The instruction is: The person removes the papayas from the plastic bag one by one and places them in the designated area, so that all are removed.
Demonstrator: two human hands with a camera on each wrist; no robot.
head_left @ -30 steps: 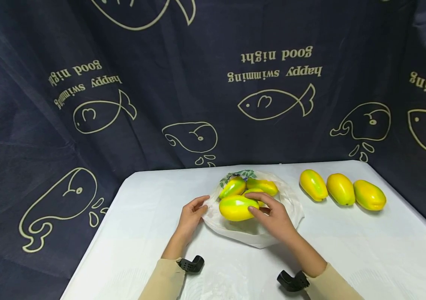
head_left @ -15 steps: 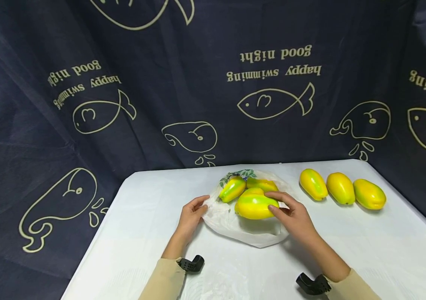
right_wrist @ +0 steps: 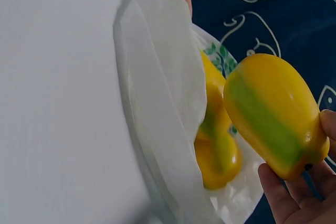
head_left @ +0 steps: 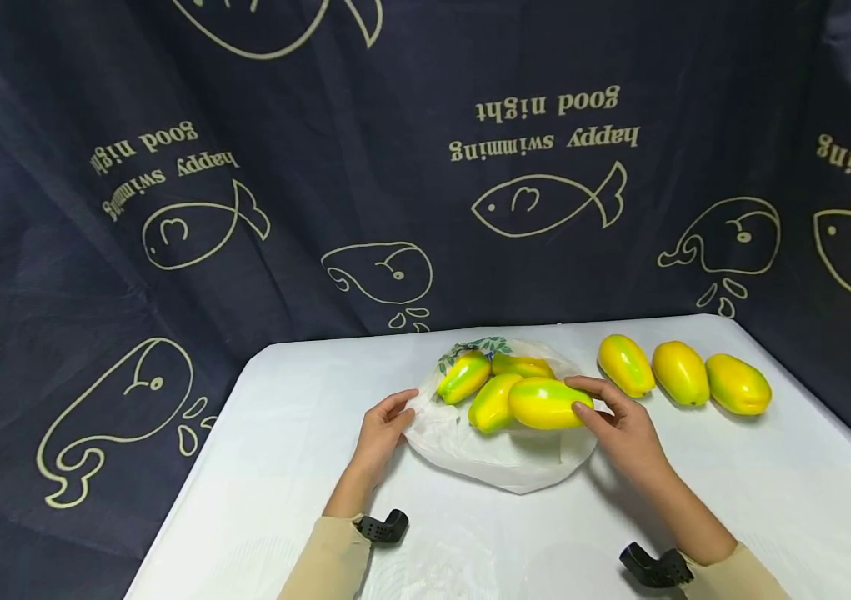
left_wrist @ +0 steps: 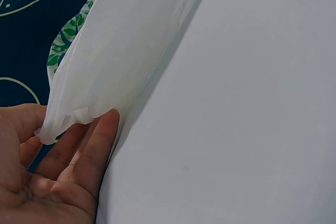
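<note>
My right hand (head_left: pixel 623 425) grips one end of a yellow-green papaya (head_left: pixel 548 403), holding it over the right part of a white plastic bag (head_left: pixel 503 473). In the right wrist view, fingers and thumb pinch the dark-tipped end of this papaya (right_wrist: pixel 275 114), which is raised beside the bag's mouth. My left hand (head_left: pixel 380 429) pinches the bag's left edge; the left wrist view shows the bag's thin film (left_wrist: pixel 79 115) between thumb and fingers. Inside the bag lie a papaya (head_left: pixel 493 404) at the front, another papaya (head_left: pixel 465 377) at the left and one papaya (head_left: pixel 523 367) at the back.
Three more papayas stand in a row at the back right: a left one (head_left: pixel 626 367), a middle one (head_left: pixel 681 373) and a right one (head_left: pixel 738 384). The white-covered table (head_left: pixel 245 467) ends at a dark curtain (head_left: pixel 365 167) with fish and whale drawings.
The right hand has carried its papaya rightward across the bag, uncovering the front papaya inside. The left hand stays on the bag's left edge.
</note>
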